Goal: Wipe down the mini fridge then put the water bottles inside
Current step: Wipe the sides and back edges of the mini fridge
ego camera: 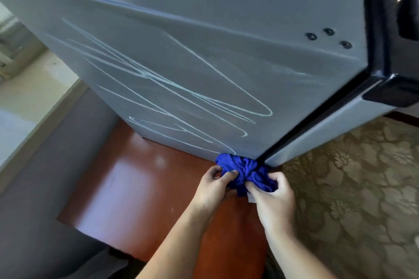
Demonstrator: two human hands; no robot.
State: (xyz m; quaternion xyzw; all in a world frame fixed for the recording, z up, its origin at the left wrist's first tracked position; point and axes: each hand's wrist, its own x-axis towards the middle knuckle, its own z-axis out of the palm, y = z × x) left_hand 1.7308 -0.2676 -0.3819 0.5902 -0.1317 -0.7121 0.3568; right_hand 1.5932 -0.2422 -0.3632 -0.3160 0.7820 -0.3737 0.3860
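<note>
While both hands, left hand [213, 184] and right hand [273, 199], grip a bunched blue cloth [242, 171], grey fridge [181, 79] side streaked white, cloth at its bottom corner, red wooden top [127, 185] beneath, carpet [353, 188] beside

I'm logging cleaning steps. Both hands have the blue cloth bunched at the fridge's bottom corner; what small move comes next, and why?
Probably slide the blue cloth up onto the fridge's grey side panel and rub the nearest white streaks. The left hand and right hand both grip it low, and streaks cover the panel above.
</note>
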